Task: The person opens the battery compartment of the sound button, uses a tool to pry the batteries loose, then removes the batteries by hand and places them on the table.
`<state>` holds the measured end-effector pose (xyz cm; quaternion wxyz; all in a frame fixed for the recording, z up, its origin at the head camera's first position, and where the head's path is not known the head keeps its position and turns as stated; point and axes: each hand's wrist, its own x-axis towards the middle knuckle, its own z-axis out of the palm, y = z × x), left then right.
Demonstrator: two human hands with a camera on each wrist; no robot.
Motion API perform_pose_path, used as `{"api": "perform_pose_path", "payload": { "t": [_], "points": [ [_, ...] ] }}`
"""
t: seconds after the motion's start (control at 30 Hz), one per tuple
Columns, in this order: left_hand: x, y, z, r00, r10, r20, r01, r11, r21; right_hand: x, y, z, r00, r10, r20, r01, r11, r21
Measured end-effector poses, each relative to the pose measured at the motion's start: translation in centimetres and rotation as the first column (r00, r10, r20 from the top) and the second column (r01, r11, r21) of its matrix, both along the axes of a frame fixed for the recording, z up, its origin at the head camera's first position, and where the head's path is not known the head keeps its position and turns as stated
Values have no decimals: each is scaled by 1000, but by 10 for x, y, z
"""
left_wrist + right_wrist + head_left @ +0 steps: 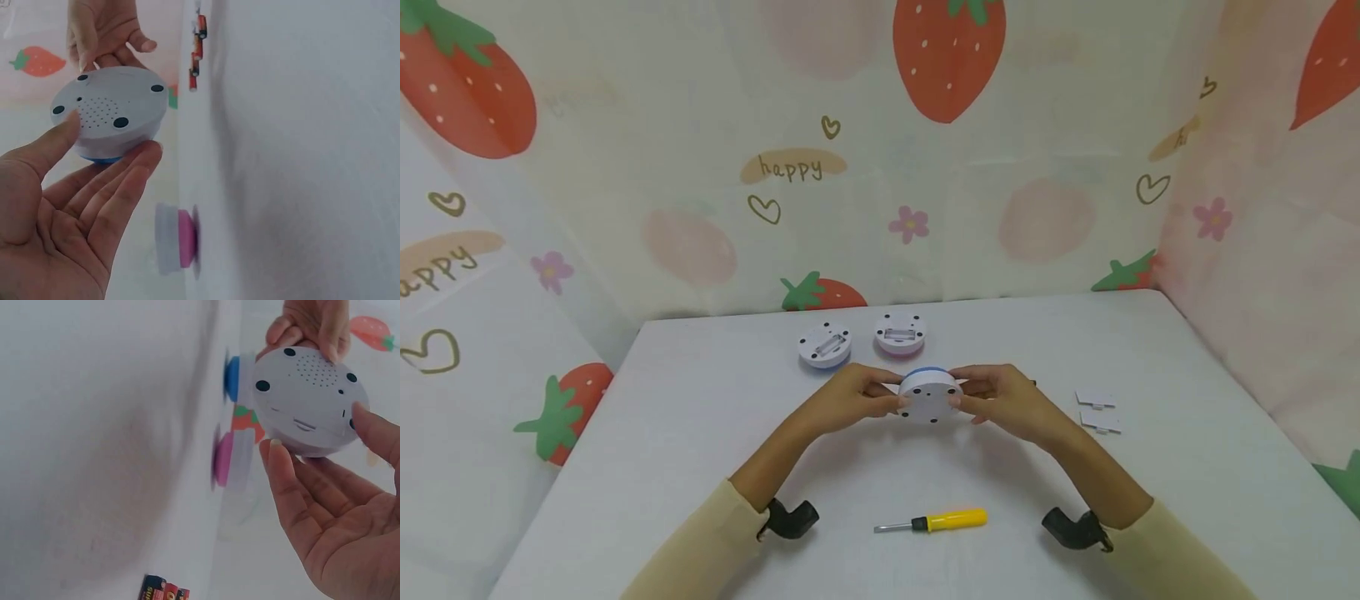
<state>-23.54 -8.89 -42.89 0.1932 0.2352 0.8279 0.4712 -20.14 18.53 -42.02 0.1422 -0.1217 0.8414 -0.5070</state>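
A round white device (929,404) with a blue far side is held up above the table between both hands. My left hand (853,396) grips its left edge and my right hand (1009,402) grips its right edge, thumbs on the white underside. That underside faces me. Dark round feet and a patch of small speaker holes (100,114) show on it in the left wrist view. The right wrist view shows a closed battery cover (306,425) on the same face. Much of the blue side is hidden behind the white body.
Two similar devices, one blue-edged (825,348) and one pink-edged (900,336), lie at the back with open battery compartments. A yellow-handled screwdriver (957,520) lies in front. Two white battery covers (1101,422) are at right. Several batteries (197,47) stand out in the left wrist view.
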Motion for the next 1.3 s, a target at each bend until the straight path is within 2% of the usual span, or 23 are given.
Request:
{"api": "perform_pose_path", "payload": {
  "t": [0.07,0.23,0.4,0.47,0.63,0.77,1.03,1.13,1.3],
  "points": [
    [1,-2,-1,1000,8,2,-8,1000,5,0,-2,-2,1000,3,7,-3,1000,0],
    [0,-6,-5,998,32,-46,-33,999,-15,2,-8,-7,998,14,59,-14,1000,10],
    [-1,-9,-11,996,61,-67,-63,998,-17,3,-14,-11,994,51,101,-54,998,29],
    [-1,-10,-15,996,56,-76,-57,998,-9,4,-16,-12,991,64,117,-68,997,34],
    [1,-13,-23,992,24,-128,-25,1000,-13,6,-17,-14,982,75,174,-83,996,43],
    [2,-17,-28,987,-4,-163,0,1000,-19,6,-15,-18,969,108,220,-113,993,14],
    [4,-23,-36,986,-78,-149,86,995,51,3,-17,-31,912,224,344,-195,974,-118],
    [5,-24,-38,982,-108,-154,110,994,4,3,-20,-34,902,236,360,-201,971,-132],
    [8,-26,-44,985,-132,-114,127,990,-54,4,-24,-38,892,247,378,-216,969,-123]
  ]
}}
